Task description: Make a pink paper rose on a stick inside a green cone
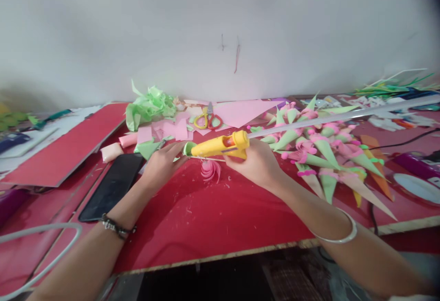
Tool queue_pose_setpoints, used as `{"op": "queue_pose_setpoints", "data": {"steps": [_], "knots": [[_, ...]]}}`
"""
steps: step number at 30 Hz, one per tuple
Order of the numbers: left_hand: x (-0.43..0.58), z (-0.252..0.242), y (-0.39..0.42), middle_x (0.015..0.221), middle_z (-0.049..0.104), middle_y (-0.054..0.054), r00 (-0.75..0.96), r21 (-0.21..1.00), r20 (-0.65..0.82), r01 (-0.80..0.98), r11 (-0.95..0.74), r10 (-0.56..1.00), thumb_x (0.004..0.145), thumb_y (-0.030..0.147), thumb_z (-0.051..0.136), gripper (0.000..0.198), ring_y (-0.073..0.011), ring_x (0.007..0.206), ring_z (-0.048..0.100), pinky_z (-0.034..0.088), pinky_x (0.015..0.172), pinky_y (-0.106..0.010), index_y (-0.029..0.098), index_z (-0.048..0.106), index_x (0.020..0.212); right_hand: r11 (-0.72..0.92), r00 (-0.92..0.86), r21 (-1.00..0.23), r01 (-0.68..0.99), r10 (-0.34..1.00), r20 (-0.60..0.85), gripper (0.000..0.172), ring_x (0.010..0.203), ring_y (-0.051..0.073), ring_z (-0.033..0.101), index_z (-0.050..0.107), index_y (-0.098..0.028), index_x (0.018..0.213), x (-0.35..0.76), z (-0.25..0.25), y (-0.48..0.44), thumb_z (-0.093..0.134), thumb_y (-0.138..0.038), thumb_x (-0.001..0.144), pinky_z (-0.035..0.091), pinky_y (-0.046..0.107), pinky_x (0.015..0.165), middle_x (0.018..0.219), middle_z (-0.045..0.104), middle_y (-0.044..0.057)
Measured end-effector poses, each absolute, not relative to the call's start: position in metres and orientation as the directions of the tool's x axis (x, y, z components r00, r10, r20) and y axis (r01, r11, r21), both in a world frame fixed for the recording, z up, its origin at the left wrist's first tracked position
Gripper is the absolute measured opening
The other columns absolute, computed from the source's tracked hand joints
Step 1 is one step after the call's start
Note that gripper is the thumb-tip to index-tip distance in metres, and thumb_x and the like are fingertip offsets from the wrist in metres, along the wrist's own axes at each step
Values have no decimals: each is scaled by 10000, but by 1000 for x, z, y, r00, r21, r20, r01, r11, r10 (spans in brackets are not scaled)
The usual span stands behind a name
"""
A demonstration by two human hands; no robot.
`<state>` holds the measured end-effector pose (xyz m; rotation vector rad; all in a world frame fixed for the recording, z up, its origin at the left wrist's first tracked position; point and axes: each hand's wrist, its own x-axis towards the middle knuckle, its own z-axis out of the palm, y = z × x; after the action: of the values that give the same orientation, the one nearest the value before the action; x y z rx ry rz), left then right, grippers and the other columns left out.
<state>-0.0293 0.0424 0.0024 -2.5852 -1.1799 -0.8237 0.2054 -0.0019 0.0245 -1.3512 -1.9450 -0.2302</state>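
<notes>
Nearest, by the front edge of the red surface, both forearms reached forward, a dark bracelet on the left wrist and a silver bangle on the right; a white looped cable lay at the near left corner. Just beyond, a black phone lay flat to the left of the left arm. The left hand had its fingers half curled, tips at a small green paper piece; whether they pinched it could not be told. The right hand was closed around the grip of a yellow glue gun, nozzle pointing left and touching the green piece, near the middle of the surface; a pink paper curl lay just below the gun. A long pale rod ran from the gun's rear towards the right edge, over a heap of green and pink paper cones. Farther back lay scissors, a pink sheet and crumpled green paper, near the far edge; behind them stood a pale wall.
</notes>
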Motion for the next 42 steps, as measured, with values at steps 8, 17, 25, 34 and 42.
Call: {"op": "queue_pose_setpoints", "data": {"steps": [8, 17, 25, 34, 42], "knots": [[-31, 2, 43, 964, 616, -71, 557, 93, 542, 704, -704, 629, 817, 257, 440, 288, -167, 849, 577, 446, 684, -255, 171, 480, 1089, 503, -163, -364, 784, 733, 661, 157, 580, 145, 580, 605, -156, 754, 204, 25, -1, 562, -274, 661, 430, 241, 523, 663, 628, 25], [-25, 5, 39, 749, 609, -27, 599, 77, 556, 653, -753, 577, 799, 256, 468, 165, -116, 647, 558, 401, 577, -200, 146, 526, 907, 422, -110, -313, 851, 725, 680, 193, 594, 170, 588, 602, -161, 778, 206, 24, 0, 566, -309, 660, 429, 263, 515, 668, 629, 32], [-20, 8, 36, 650, 573, 22, 590, 157, 568, 607, -779, 574, 782, 223, 499, 75, -77, 550, 527, 383, 527, -168, 154, 506, 810, 393, -104, -291, 872, 731, 675, 148, 558, 164, 575, 597, -163, 733, 206, 25, -2, 548, -282, 661, 404, 258, 484, 630, 617, 30], [-27, 4, 40, 812, 603, -50, 614, 68, 492, 679, -731, 617, 830, 321, 420, 244, -142, 695, 562, 406, 602, -227, 156, 489, 996, 396, -122, -268, 878, 727, 676, 146, 540, 152, 555, 599, -169, 720, 207, 26, -2, 535, -283, 656, 376, 247, 470, 625, 614, 29], [-28, 8, 40, 675, 560, -29, 614, 46, 426, 719, -694, 665, 836, 368, 389, 256, -133, 592, 520, 355, 533, -216, 143, 509, 855, 311, -163, -100, 945, 713, 682, 112, 418, 130, 467, 568, -152, 654, 213, 25, 2, 491, -233, 661, 245, 242, 400, 494, 547, 29]]}}
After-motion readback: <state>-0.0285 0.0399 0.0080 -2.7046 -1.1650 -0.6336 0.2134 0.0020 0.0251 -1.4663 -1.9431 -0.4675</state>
